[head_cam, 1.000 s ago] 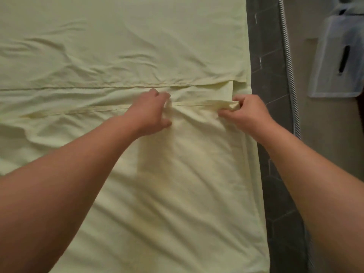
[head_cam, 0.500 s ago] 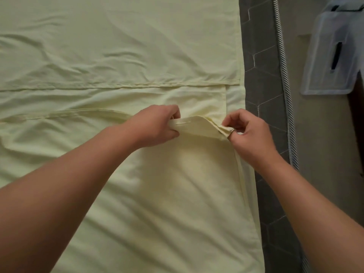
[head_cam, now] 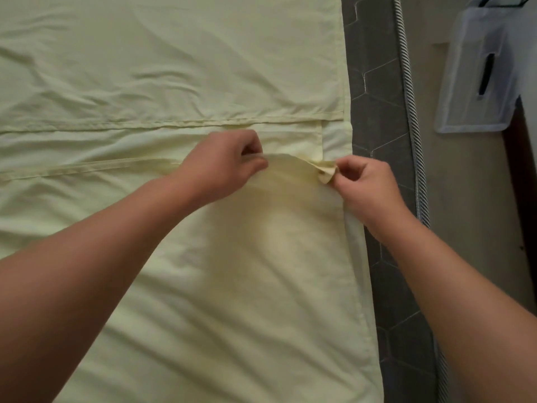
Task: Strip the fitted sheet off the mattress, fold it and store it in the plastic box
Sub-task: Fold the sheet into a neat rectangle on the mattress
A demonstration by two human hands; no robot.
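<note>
A pale yellow-green fitted sheet point(head_cam: 174, 68) lies spread flat over the dark grey mattress point(head_cam: 374, 112), folded so two hemmed edges run across the middle. My left hand point(head_cam: 223, 164) pinches the nearer hem, lifting it a little. My right hand point(head_cam: 363, 187) pinches the same hem at its right corner, where the cloth bunches. Between the hands the hem arches upward. The clear plastic box point(head_cam: 479, 77) stands on the floor at the upper right, beyond the mattress edge.
The mattress's right side shows a quilted hexagon pattern and a striped piped edge point(head_cam: 406, 97). Beige floor point(head_cam: 465, 199) lies to the right of it. A dark strip point(head_cam: 520, 184) runs below the box.
Both hands took hold of the nearer hem and drew it toward me, raising it off the sheet. The right hand now holds the bunched corner.
</note>
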